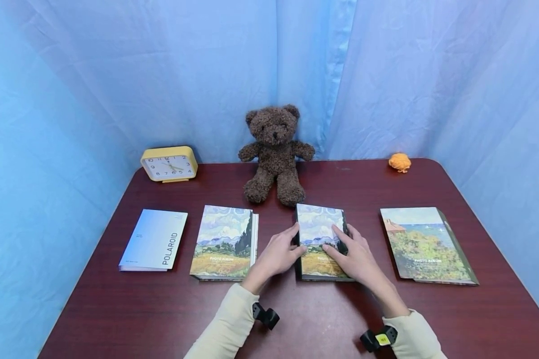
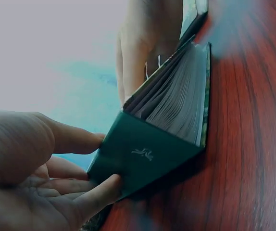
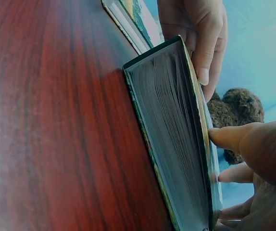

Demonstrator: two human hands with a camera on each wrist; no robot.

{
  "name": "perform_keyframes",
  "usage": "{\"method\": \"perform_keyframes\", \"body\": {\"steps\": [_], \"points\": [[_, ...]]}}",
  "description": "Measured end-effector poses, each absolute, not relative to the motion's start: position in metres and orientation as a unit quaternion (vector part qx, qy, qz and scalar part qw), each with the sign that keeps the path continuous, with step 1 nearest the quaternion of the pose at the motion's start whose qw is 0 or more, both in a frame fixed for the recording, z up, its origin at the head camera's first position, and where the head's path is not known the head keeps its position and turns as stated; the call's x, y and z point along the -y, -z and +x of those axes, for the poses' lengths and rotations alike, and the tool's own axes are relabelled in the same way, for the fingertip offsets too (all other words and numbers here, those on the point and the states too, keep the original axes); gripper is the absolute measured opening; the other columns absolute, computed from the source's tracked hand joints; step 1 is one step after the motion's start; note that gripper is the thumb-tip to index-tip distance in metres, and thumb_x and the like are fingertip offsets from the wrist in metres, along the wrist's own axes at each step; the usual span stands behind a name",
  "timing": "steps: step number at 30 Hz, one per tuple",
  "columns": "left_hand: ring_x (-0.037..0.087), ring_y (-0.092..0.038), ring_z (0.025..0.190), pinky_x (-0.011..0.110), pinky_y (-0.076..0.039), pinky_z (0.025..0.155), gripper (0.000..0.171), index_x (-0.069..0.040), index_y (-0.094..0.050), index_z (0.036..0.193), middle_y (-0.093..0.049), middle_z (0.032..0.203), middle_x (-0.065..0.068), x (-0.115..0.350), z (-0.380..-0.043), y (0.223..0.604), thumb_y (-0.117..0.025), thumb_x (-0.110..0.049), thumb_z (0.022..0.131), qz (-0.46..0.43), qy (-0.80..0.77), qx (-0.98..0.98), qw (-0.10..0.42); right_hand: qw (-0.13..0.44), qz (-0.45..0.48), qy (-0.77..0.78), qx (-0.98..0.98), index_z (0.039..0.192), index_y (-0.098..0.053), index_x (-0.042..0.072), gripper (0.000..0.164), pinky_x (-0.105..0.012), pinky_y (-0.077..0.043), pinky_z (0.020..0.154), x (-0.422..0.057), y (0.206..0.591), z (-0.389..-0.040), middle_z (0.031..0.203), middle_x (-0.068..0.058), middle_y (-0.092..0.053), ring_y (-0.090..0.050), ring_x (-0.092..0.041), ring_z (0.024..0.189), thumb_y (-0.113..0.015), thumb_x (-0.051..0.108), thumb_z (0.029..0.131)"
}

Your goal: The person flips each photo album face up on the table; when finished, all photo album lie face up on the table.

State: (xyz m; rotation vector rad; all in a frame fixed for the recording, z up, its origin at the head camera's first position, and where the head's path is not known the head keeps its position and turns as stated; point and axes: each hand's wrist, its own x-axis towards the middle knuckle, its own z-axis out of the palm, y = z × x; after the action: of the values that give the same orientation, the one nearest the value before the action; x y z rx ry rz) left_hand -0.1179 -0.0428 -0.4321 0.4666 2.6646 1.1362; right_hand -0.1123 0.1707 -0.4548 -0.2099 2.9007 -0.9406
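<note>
A photo album [image 1: 320, 229] with a painted landscape cover lies closed on the table between my hands. My left hand [image 1: 277, 254] rests at its left side, and the left wrist view shows the thumb and fingertips touching the dark green spine [image 2: 145, 156]. On the cover's right part lie the thumb and a fingertip of my right hand [image 1: 358, 258], with other fingers along the right edge. The right wrist view shows the album's page block [image 3: 169, 110] between its covers. To the left lies a matching photo album [image 1: 224, 239].
A blue-white Polaroid album [image 1: 154, 239] lies far left, and a garden-and-sea photo album [image 1: 424, 244] lies right on the dark red table [image 1: 296, 319]. Along the back are a yellow clock [image 1: 169, 164], a brown teddy bear [image 1: 275, 149] and an orange yarn ball [image 1: 400, 162], before blue curtains.
</note>
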Motion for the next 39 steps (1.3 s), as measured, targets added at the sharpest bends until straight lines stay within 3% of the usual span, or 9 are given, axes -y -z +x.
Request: {"method": "perform_keyframes", "body": {"steps": [4,9,18,22,26,31,34,39], "points": [[0.019,-0.054,0.114,0.033,-0.034,0.103,0.064,-0.005,-0.028,0.145,-0.032,0.146,0.014,0.050,-0.118,0.433,-0.057,-0.026,0.092,0.150,-0.377,-0.907,0.115,0.038,-0.080,0.296,-0.951,0.142,-0.038,0.012,0.066,-0.068,-0.027,0.093,-0.167,0.455,-0.111,0.145,-0.029,-0.021,-0.023,-0.052,0.126,-0.056,0.047,0.088],[0.020,-0.061,0.104,0.032,-0.041,0.097,0.063,-0.003,-0.027,0.144,-0.032,0.146,0.016,0.057,-0.117,0.435,-0.057,-0.022,0.092,0.142,-0.378,-0.907,0.119,0.036,-0.082,0.291,-0.952,0.142,-0.039,0.012,0.066,-0.067,-0.026,0.095,-0.165,0.458,-0.109,0.145,-0.028,-0.022,-0.022,-0.050,0.127,-0.057,0.045,0.088],[0.023,-0.061,0.104,0.034,-0.040,0.098,0.065,-0.002,-0.024,0.145,-0.032,0.145,0.017,0.063,-0.115,0.437,-0.055,-0.025,0.093,0.128,-0.383,-0.907,0.119,0.027,-0.075,0.303,-0.950,0.142,-0.038,0.012,0.066,-0.066,-0.025,0.095,-0.168,0.462,-0.108,0.146,-0.026,-0.022,-0.022,-0.048,0.128,-0.057,0.045,0.088],[0.027,-0.048,0.121,0.037,-0.031,0.105,0.066,0.001,-0.024,0.145,-0.031,0.145,0.019,0.061,-0.114,0.437,-0.054,-0.026,0.093,0.128,-0.370,-0.916,0.085,0.026,-0.080,0.321,-0.944,0.142,-0.038,0.011,0.066,-0.066,-0.026,0.095,-0.171,0.460,-0.108,0.146,-0.026,-0.022,-0.023,-0.049,0.128,-0.057,0.044,0.088],[0.032,-0.027,0.134,0.040,-0.023,0.109,0.066,0.003,-0.026,0.143,-0.028,0.147,0.019,0.054,-0.114,0.436,-0.055,-0.025,0.091,0.136,-0.355,-0.925,0.014,0.026,-0.090,0.340,-0.936,0.142,-0.036,0.009,0.067,-0.066,-0.025,0.096,-0.181,0.456,-0.108,0.146,-0.026,-0.022,-0.023,-0.049,0.129,-0.057,0.043,0.089],[0.031,-0.030,0.133,0.039,-0.024,0.109,0.063,-0.001,-0.032,0.142,-0.032,0.145,0.015,0.042,-0.115,0.434,-0.057,-0.023,0.089,0.140,-0.371,-0.915,-0.070,0.005,-0.108,0.347,-0.932,0.142,-0.036,0.008,0.065,-0.063,-0.027,0.097,-0.200,0.454,-0.111,0.145,-0.025,-0.025,-0.027,-0.045,0.129,-0.057,0.040,0.090],[0.028,-0.032,0.132,0.038,-0.026,0.108,0.062,-0.004,-0.033,0.142,-0.035,0.144,0.013,0.033,-0.116,0.432,-0.057,-0.025,0.088,0.142,-0.389,-0.907,-0.074,-0.017,-0.106,0.351,-0.930,0.141,-0.038,0.009,0.062,-0.063,-0.026,0.096,-0.215,0.452,-0.112,0.143,-0.025,-0.028,-0.028,-0.045,0.128,-0.058,0.037,0.090],[0.024,-0.034,0.131,0.037,-0.028,0.107,0.065,-0.006,-0.032,0.143,-0.037,0.143,0.012,0.018,-0.118,0.431,-0.058,-0.030,0.088,0.146,-0.417,-0.896,-0.037,-0.057,-0.094,0.356,-0.928,0.140,-0.039,0.006,0.059,-0.065,-0.027,0.092,-0.241,0.446,-0.110,0.141,-0.027,-0.031,-0.029,-0.047,0.127,-0.058,0.032,0.090]]}}
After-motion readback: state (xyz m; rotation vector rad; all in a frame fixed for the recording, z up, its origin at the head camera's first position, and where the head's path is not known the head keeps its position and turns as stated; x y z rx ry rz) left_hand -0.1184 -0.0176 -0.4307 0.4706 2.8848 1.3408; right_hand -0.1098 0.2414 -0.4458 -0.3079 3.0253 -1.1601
